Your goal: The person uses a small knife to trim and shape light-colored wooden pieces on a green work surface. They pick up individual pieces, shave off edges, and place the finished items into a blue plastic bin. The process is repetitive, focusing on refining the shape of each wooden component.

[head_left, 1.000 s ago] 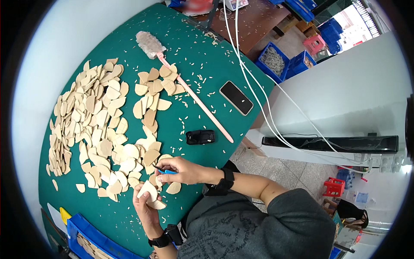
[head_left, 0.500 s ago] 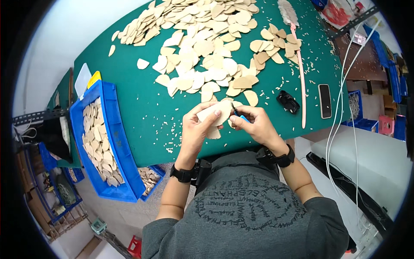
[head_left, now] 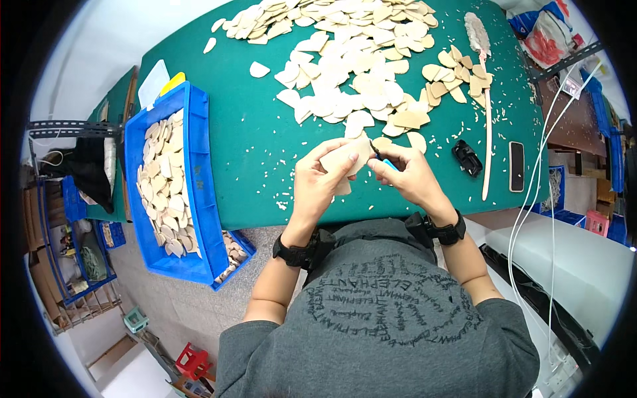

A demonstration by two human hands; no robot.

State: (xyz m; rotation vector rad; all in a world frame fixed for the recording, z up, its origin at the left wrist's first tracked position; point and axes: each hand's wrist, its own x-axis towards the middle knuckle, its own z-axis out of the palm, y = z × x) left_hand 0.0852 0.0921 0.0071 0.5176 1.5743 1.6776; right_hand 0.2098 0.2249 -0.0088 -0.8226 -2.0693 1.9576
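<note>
Left hand (head_left: 321, 180) fingers clenched on tan wooden piece (head_left: 344, 159), right hand (head_left: 407, 174) gripping blue tool (head_left: 387, 163); blue bin (head_left: 194, 174) left of frame on green worktop (head_left: 259, 139).

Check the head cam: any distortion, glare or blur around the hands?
Head view: strong fisheye, the green table edge bows and a black vignette rings the frame. Lighting is even and shadows soft. Left hand, right hand and the wooden piece look sharp; glare only on the white floor at the right.

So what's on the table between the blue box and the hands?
In the head view, just bare green table with tiny pale crumbs lies between the blue box and the left hand.
</note>
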